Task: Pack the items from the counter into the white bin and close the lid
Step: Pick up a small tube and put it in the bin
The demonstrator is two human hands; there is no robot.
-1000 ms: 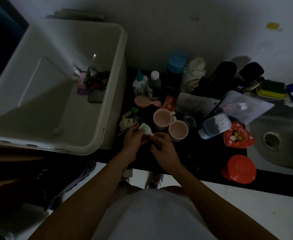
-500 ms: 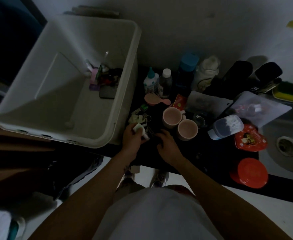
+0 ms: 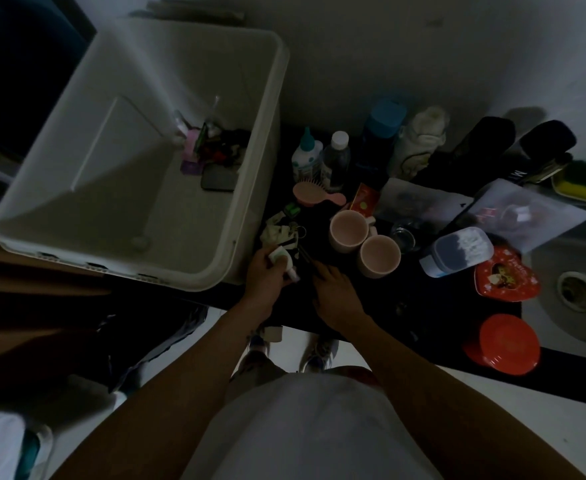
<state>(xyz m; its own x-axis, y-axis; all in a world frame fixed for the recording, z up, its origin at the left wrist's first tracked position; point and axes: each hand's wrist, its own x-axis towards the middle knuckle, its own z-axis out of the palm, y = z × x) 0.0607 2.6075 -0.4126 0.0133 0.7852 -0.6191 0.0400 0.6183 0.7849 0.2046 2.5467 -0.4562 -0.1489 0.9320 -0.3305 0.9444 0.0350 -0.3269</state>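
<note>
The big white bin [image 3: 267, 143] stands open at the left, with a small heap of items in its far right corner. My left hand [image 3: 263, 277] grips a small white and green tube [image 3: 282, 258] just right of the bin's near corner, over the dark counter [image 3: 381, 306]. My right hand [image 3: 333, 289] lies on the counter beside it, fingers reaching toward thin dark items; whether it holds anything is hidden. Two pink mugs [image 3: 348, 227] stand just beyond my right hand.
Behind the mugs lie a pink hairbrush [image 3: 314, 195], small bottles [image 3: 307, 157], a blue-capped bottle [image 3: 385, 128], plastic bags [image 3: 526, 213], a clear container [image 3: 457, 251], a red heart tin [image 3: 506, 276] and a red lid [image 3: 502, 344]. A sink [image 3: 575, 289] is at the right.
My left hand pulled the tube away from my right hand toward the bin's near corner. My right hand let go and dropped to the counter. The camera shifted left.
</note>
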